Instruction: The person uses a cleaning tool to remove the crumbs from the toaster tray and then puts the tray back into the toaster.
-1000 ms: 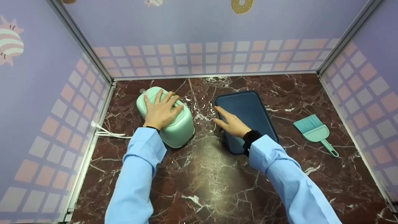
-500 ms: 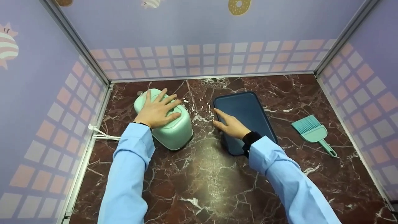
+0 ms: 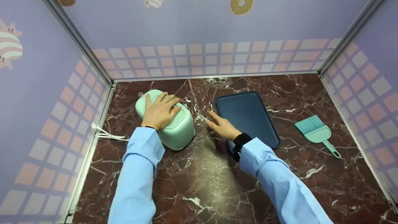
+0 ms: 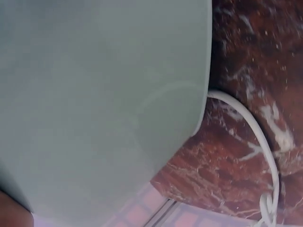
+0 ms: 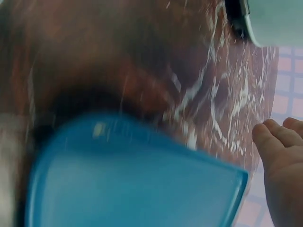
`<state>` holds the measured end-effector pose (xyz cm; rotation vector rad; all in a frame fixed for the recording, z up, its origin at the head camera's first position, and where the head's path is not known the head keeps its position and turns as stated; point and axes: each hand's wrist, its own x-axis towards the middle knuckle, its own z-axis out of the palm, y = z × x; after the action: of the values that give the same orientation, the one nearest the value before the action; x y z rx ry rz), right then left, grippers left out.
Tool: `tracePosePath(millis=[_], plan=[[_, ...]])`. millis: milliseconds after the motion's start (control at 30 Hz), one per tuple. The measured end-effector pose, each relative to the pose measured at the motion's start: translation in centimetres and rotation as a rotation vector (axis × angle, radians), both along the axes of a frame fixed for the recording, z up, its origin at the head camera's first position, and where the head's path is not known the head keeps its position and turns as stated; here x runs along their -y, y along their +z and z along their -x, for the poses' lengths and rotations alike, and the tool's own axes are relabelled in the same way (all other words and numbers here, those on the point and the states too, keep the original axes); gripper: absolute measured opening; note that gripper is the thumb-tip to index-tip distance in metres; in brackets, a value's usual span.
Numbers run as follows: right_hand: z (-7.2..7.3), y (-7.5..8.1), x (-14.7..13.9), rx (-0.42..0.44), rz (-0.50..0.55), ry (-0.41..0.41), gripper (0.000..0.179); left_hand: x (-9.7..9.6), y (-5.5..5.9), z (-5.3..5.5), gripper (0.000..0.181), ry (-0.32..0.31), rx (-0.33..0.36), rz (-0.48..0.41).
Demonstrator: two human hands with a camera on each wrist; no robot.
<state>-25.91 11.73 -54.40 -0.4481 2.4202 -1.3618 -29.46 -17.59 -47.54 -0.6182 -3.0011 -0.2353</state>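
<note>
A mint-green, rounded, toaster-like appliance (image 3: pixel 178 133) stands on the marbled table at the left. My left hand (image 3: pixel 159 113) rests on its top, fingers extended and thumb out to the side. In the left wrist view, the appliance's pale side (image 4: pixel 104 104) fills much of the picture. My right hand (image 3: pixel 222 127) is held low between the appliance and a dark blue tray (image 3: pixel 248 115), fingers straight and holding nothing. Its fingertips are beside small white scraps (image 3: pixel 199 109) scattered on the table. The tray shows bright blue in the right wrist view.
A white cord (image 4: pixel 255 132) runs from the appliance to a bundled loop near the left wall. At the right lies a mint-green small brush (image 3: pixel 317 133), bristles toward the back. Patterned lilac walls (image 3: pixel 199 31) border the table at the back and both sides.
My right hand has moved left, from over the tray's left edge toward the white scraps. My left hand stays on the appliance, its fingers now closer together than half a second ago.
</note>
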Motion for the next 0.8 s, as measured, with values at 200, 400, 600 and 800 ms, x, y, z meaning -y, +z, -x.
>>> tracePosePath(millis=[200, 400, 600, 800], plan=[[0.0, -0.6, 1.3, 0.039, 0.047, -0.029, 0.066, -1.1, -0.2, -0.1, 0.057, 0.087, -0.047, -0.039], [-0.4, -0.8, 3.4, 0.252, 0.246, -0.080, 0.067, -1.6, -0.3, -0.1, 0.058, 0.168, -0.084, -0.068], [-0.8, -0.8, 5.6, 0.545, 0.544, -0.212, 0.067, -1.8, -0.1, -0.2, 0.058, 0.184, -0.099, -0.111], [-1.4, -1.8, 6.4, 0.641, 0.638, -0.325, 0.060, -1.6, 0.2, -0.4, 0.059, 0.197, -0.094, -0.092]])
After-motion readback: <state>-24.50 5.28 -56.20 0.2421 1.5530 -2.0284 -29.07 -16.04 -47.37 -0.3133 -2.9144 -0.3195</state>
